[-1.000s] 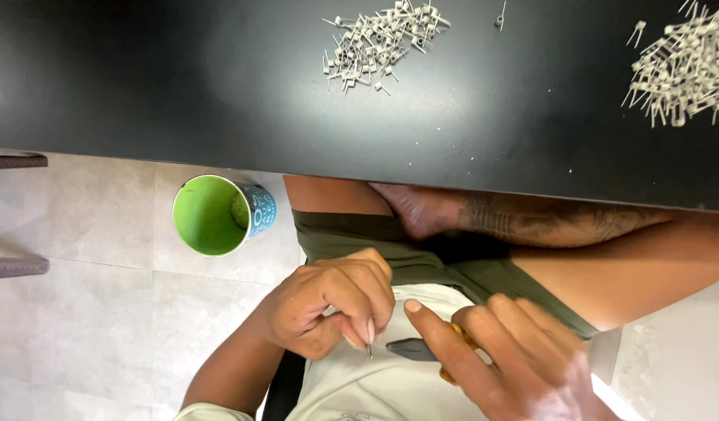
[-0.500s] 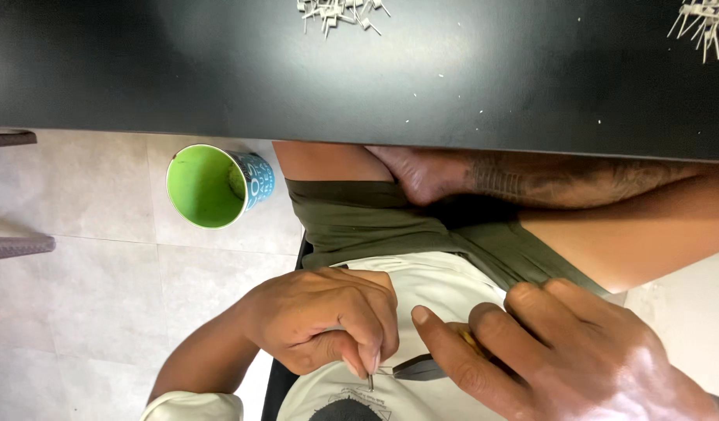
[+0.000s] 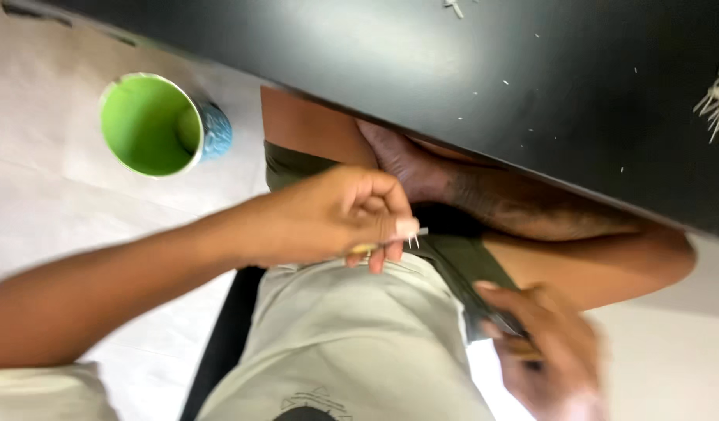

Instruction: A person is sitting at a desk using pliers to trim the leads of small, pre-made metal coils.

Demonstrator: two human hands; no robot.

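Thin pale pins (image 3: pixel 415 236), head view: a few pinched between thumb and fingertips of the left hand (image 3: pixel 351 218) above the lap, below the desk (image 3: pixel 422 70) edge. Probably light, stiff and sharp-tipped; best gripped mid-shaft. Right hand (image 3: pixel 550 355), blurred, curls round a dark tool (image 3: pixel 506 327).

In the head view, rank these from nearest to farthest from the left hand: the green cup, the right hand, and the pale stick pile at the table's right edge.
Measured from the left hand, which pinches small pale pins above the lap:
1. Right hand, blurred, down and to the right.
2. Green cup, on the floor, up and to the left.
3. Pale stick pile, on the black table, far right.
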